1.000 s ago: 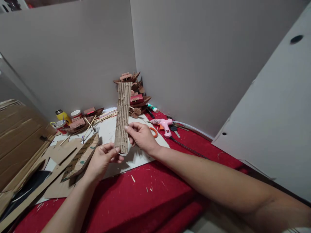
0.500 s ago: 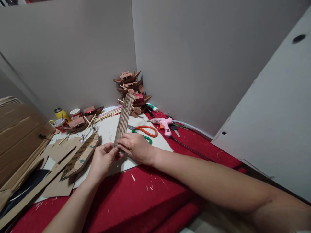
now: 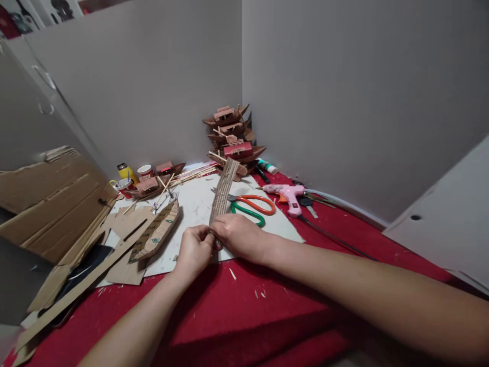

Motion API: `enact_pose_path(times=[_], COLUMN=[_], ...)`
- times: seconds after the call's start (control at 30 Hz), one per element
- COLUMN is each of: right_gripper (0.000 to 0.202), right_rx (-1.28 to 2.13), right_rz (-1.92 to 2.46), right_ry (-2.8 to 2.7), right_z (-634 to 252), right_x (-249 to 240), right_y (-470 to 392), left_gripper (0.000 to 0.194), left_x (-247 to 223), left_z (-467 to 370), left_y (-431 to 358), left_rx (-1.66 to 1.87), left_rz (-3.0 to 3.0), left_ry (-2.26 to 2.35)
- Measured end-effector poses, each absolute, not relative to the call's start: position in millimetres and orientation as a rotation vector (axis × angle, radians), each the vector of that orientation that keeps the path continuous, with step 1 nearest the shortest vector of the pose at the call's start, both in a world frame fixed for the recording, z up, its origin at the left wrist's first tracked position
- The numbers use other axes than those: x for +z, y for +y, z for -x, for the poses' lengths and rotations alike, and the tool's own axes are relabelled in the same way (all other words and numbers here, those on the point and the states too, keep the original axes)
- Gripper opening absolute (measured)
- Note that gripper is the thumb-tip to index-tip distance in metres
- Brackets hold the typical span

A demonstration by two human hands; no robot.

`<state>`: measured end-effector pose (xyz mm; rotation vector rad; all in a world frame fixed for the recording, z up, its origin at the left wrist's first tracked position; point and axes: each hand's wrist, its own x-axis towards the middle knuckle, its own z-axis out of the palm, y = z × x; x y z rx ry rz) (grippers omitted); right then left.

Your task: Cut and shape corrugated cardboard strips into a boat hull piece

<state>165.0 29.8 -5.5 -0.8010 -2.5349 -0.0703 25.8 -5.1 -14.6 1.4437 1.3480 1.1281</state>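
head view: hands (image 3: 240, 235) together, both curled, pinching near end of ridged cardboard strip (image 3: 224, 192).

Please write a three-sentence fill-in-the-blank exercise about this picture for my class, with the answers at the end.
1. The left hand and right hand grip a strip of corrugated ____.
2. The glue gun is mainly coloured ____.
3. The scissors have one green handle and one ____ handle.
Missing words: cardboard; pink; orange.
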Motion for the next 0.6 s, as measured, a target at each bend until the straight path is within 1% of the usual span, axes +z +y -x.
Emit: enact_pose_path(times=[0.2, 0.33, 0.47, 0.6], right_gripper=[0.011, 0.012, 0.012, 0.010], right_rx=[-0.051, -0.008, -0.019, 0.152], right_rz=[0.828, 0.851, 0.938, 0.869], right_ry=[-2.496, -2.306, -2.104, -2.055], right_z=[-161.4, -164.8, -177.0, -185.5], right_x=[-9.2, -4.7, 2.7, 2.7], right_y=[25.7, 33.9, 45.1, 46.1], left_gripper=[0.014, 0.009, 0.019, 0.026], left_x=[-13.8, -6.7, 1.5, 6.3], left_z=[-25.0, -30.5, -31.9, -25.2], left_y=[-5.1, -3.3, -2.2, -1.6], left_rx=[1.184, 1.226, 1.289, 1.333], left_rz=[-1.450, -1.353, -1.205, -1.106], left_ry=[1.343, 1.290, 1.246, 1.204])
